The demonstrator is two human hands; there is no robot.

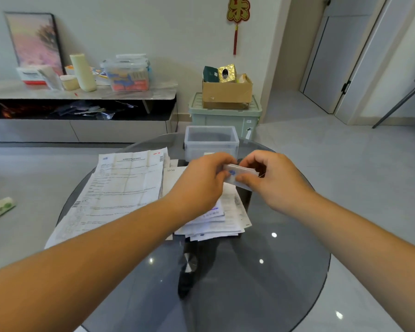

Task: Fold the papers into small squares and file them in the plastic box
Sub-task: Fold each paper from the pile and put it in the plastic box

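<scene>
A small folded paper with a blue mark is held above the round glass table. My left hand pinches its left end and my right hand pinches its right side, thumbs toward me. Just beyond the hands stands the clear plastic box, open at the top; what it holds is hard to tell. A large unfolded printed sheet lies at the table's left. A pile of smaller papers lies under my hands, partly hidden by my left wrist.
A green storage bin with a cardboard box on it stands behind the table. A low cabinet with containers runs along the left wall. A small packet lies on the floor at left; a chair's legs show at the right edge.
</scene>
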